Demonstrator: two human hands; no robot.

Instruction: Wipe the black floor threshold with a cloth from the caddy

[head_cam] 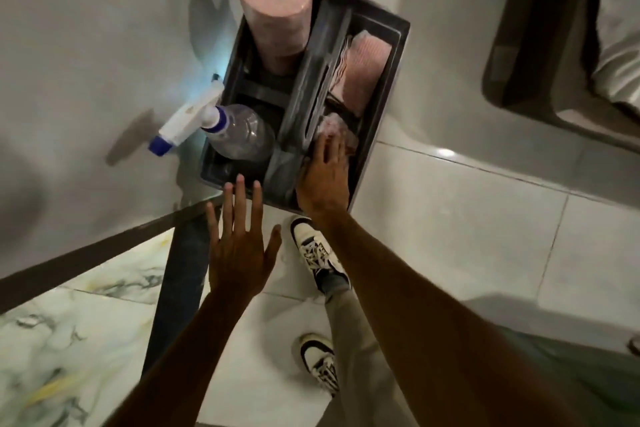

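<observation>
The right hand (323, 177) reaches into the caddy's (384, 87) right compartment, fingers spread flat on a crumpled pink cloth (334, 128), not yet closed on it. The left hand (239, 250) hovers open near the caddy. The black threshold (86, 250) runs along the left floor. No readable writing on the spray bottle (221, 128).

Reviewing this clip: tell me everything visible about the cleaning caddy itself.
The caddy is a dark, rectangular tray, plastic by its look, with a raised central handle bar dividing it lengthwise. It stands on the pale floor beside a wall. One side holds an upright pink roll and a clear spray bottle; the other holds pink cloths. The right hand reaches into the cloth side.
</observation>
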